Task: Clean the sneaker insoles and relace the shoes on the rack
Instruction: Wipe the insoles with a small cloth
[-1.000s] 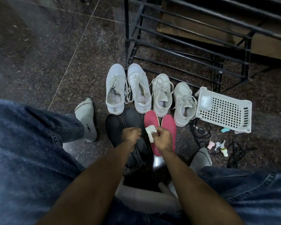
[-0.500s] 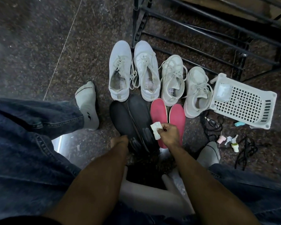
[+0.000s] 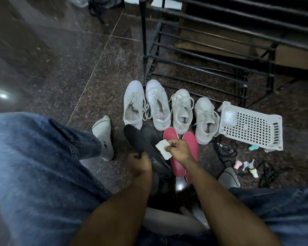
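Several white sneakers (image 3: 157, 105) stand in a row on the floor before a black metal shoe rack (image 3: 203, 55). In front of them lie two black insoles (image 3: 140, 139) and two pink insoles (image 3: 190, 141). My right hand (image 3: 178, 150) pinches a small white wipe (image 3: 163, 150) above the black and pink insoles. Beside it, my left hand (image 3: 138, 161) grips the near end of the left black insole with its fingers curled.
A white perforated plastic basket (image 3: 251, 125) lies right of the sneakers. Black laces (image 3: 226, 148) and small pastel items (image 3: 245, 165) lie on the floor near it. My socked feet (image 3: 104, 137) and jeans-clad knees flank the insoles. Dark stone floor stretches left.
My left hand has let go of the wipe and dropped to the near end of the black insole. My right hand keeps the wipe. The view has tilted up toward the rack.
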`<action>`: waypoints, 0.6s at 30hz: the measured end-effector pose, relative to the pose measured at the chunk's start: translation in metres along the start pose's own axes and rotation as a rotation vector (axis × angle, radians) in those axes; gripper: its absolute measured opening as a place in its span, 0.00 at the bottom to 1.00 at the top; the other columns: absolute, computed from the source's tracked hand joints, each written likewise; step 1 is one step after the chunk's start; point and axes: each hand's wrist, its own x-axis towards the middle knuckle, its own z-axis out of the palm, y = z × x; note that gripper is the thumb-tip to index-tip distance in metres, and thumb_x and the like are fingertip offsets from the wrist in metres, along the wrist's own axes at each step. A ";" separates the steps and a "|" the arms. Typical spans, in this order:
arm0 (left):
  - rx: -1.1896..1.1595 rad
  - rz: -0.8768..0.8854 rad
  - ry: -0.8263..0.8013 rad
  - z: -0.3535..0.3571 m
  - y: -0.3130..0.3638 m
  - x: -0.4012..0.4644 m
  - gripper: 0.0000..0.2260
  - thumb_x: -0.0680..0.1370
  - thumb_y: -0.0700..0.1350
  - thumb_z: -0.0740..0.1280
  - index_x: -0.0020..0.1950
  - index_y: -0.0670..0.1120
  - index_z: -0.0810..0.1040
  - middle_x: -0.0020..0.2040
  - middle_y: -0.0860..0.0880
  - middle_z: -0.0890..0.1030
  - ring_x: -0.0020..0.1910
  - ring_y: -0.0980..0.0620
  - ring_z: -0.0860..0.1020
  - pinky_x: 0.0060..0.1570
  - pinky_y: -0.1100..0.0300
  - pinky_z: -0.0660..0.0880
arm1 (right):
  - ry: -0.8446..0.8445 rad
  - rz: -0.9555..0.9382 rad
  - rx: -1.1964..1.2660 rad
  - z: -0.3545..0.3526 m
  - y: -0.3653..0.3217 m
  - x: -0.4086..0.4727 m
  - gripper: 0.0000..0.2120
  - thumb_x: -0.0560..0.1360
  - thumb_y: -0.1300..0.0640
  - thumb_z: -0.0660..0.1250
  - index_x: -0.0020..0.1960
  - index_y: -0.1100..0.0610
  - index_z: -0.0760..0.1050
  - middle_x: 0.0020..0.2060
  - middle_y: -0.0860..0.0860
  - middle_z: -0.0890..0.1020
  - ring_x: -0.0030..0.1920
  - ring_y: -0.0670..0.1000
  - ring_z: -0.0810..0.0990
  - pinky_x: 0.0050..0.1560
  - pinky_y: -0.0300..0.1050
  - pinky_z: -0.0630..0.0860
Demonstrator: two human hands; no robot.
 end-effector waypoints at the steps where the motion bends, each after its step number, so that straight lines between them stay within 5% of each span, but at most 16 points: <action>1: -0.046 0.021 -0.020 0.003 0.007 -0.002 0.06 0.73 0.40 0.69 0.47 0.39 0.77 0.43 0.44 0.76 0.44 0.46 0.74 0.46 0.56 0.67 | 0.020 -0.032 0.017 -0.004 -0.005 -0.002 0.03 0.66 0.62 0.70 0.35 0.62 0.79 0.33 0.50 0.79 0.37 0.51 0.76 0.44 0.49 0.74; 6: -0.301 -0.011 -0.385 0.013 0.039 -0.007 0.05 0.72 0.36 0.68 0.46 0.41 0.77 0.41 0.40 0.79 0.34 0.44 0.76 0.33 0.55 0.72 | 0.083 -0.074 0.115 -0.026 -0.028 -0.016 0.03 0.70 0.70 0.69 0.38 0.65 0.80 0.32 0.50 0.80 0.34 0.47 0.76 0.38 0.42 0.73; 9: -0.363 -0.096 -0.630 0.012 0.055 -0.007 0.20 0.67 0.43 0.71 0.56 0.36 0.79 0.53 0.35 0.81 0.44 0.41 0.80 0.45 0.50 0.76 | 0.116 -0.089 0.152 -0.035 -0.043 -0.024 0.07 0.72 0.74 0.67 0.42 0.65 0.81 0.29 0.46 0.80 0.27 0.40 0.76 0.30 0.35 0.73; 15: -0.517 -0.242 -0.981 0.017 0.081 -0.029 0.16 0.78 0.48 0.59 0.50 0.37 0.80 0.40 0.40 0.82 0.37 0.44 0.81 0.40 0.55 0.78 | 0.147 -0.219 0.136 -0.039 -0.077 -0.035 0.06 0.73 0.69 0.68 0.47 0.63 0.83 0.35 0.54 0.83 0.30 0.47 0.78 0.32 0.43 0.77; 18: -0.606 -0.230 -1.047 0.020 0.094 -0.034 0.17 0.78 0.51 0.60 0.51 0.40 0.82 0.42 0.42 0.82 0.39 0.45 0.81 0.42 0.55 0.77 | 0.363 -0.314 -0.008 -0.051 -0.093 -0.036 0.07 0.72 0.60 0.69 0.48 0.55 0.84 0.41 0.49 0.85 0.40 0.49 0.82 0.43 0.47 0.79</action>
